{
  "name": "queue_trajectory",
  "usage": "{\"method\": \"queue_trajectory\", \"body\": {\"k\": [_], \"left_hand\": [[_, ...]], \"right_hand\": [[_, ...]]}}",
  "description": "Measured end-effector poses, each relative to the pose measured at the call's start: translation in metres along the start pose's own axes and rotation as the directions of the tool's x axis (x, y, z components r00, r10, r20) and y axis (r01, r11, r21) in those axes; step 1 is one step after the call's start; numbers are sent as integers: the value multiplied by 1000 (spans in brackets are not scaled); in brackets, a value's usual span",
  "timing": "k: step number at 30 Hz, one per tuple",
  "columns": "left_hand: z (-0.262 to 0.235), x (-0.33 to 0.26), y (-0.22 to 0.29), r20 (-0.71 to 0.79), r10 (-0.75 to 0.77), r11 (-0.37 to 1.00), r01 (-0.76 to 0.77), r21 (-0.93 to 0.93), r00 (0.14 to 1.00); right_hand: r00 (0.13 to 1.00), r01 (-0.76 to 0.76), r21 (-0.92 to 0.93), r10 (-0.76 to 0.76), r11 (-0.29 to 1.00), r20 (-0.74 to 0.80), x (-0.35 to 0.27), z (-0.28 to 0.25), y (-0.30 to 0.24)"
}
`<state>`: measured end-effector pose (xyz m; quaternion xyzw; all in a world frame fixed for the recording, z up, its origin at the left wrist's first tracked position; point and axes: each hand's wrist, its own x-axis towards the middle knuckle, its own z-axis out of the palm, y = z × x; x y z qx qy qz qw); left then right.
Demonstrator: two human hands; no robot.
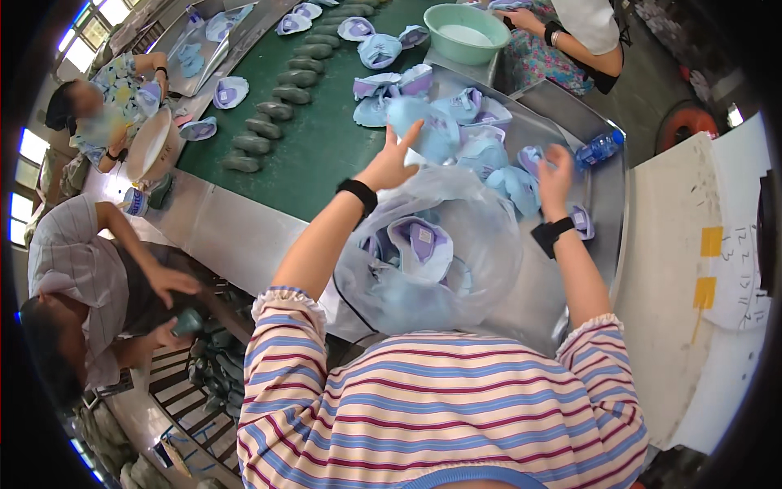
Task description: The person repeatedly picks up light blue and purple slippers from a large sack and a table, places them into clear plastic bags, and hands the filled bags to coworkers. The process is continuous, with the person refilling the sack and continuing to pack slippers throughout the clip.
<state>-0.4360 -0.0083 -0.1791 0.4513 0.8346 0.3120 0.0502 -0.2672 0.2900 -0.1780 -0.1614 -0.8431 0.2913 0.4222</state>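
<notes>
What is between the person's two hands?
In the head view, light blue and purple shoe uppers lie piled on the metal table between the left hand and right hand.

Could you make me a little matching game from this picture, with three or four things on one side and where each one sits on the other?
Things:
1. clear plastic bag
2. green basin
3. blue bottle
4. dark shoe lasts

Places:
A. in a row on the green belt
B. at the metal table's right edge
C. between the left hand and right hand
D. top, beside another person's arm

Pairs: 1-C, 2-D, 3-B, 4-A

Head camera looks steeply down, close above the metal table (521,310).
</notes>
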Motion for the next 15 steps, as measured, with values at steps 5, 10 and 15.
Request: {"method": "queue_trajectory", "body": {"k": [5, 10, 15], "left_hand": [[-11, -17, 55, 148, 157, 898, -79, -432, 977], [6, -72, 22, 588, 70, 995, -102, 22, 806], [3, -74, 10, 182, 12, 1000, -8, -22, 983]], "right_hand": [[399, 327, 364, -477, 872, 783, -62, 10, -105], [311, 525, 176, -381, 832, 871, -114, 42, -97], [-30, -800, 106, -215, 591, 976, -117, 83, -1]]}}
